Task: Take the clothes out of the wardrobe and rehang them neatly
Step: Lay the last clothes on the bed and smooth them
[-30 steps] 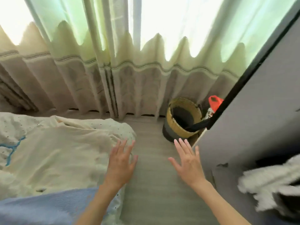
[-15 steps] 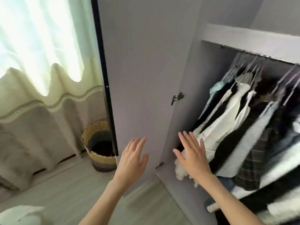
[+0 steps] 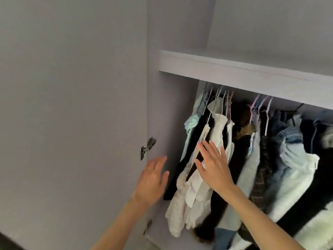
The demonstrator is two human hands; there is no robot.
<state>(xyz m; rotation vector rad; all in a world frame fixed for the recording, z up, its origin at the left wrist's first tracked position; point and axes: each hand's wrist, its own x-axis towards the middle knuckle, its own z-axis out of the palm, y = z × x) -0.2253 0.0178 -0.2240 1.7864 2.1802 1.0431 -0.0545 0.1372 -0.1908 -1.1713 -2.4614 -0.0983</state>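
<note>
Clothes hang on hangers in wardrobe, at 3 o'clock. Right hand raised before white shirt, fingers straight, empty. Left hand at 9 o'clock of it, fingers relaxed, empty.

The wardrobe and its door are pale purple-grey, and the hinge is shiny silver. The clothes are white, black, light blue denim and pale green-blue, and one shirt has dark brown checks. The hangers are pink, white and blue.
</note>
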